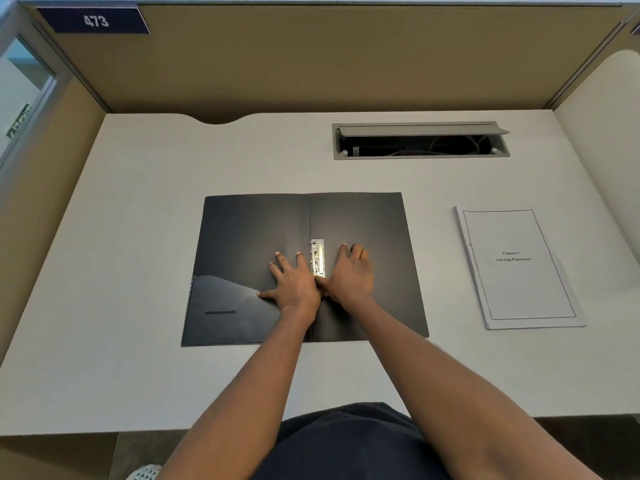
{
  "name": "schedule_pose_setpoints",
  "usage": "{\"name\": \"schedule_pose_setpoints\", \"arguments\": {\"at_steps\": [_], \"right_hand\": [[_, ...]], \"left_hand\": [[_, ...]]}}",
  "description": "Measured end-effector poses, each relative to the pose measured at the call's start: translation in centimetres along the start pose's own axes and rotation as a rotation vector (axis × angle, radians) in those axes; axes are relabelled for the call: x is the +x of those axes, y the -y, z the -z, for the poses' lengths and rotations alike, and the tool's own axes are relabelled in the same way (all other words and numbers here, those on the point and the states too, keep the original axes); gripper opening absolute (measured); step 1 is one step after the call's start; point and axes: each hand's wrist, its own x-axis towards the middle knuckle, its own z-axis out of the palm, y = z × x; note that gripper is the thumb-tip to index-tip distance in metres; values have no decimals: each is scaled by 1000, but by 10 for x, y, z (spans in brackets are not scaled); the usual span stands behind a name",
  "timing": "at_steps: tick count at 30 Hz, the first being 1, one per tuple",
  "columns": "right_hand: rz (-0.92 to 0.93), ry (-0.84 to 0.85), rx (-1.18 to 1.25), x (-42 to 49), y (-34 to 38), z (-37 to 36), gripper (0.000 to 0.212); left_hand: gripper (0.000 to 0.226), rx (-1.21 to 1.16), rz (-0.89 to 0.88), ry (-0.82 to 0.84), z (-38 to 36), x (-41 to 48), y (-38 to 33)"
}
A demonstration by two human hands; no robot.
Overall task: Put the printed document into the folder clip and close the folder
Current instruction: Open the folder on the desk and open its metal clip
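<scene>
Black folder (363, 220) lies open on the table (138, 375); both hands, left (296, 284) and right (349, 275), press flat beside its clip (317, 257), fingers spread, holding nothing. Document (519, 268), right, looks light and floppy; lift by an edge.

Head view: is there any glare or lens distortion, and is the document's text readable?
Head view: soft glare on the open black folder; wide-angle bending bows the desk edges; the printed document shows its title only faintly; both hands stay sharp.
</scene>
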Motion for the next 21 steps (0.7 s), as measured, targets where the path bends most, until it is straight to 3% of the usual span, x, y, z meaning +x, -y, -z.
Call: {"name": "schedule_pose_setpoints", "arguments": {"at_steps": [14,21], "right_hand": [[-14,43,-7,1,5,5,109],[-8,71,29,3,2,9,101]], "left_hand": [[100,-4,-10,-4,-1,1,-1],[103,-5,-6,-4,1,0,-1]]}}
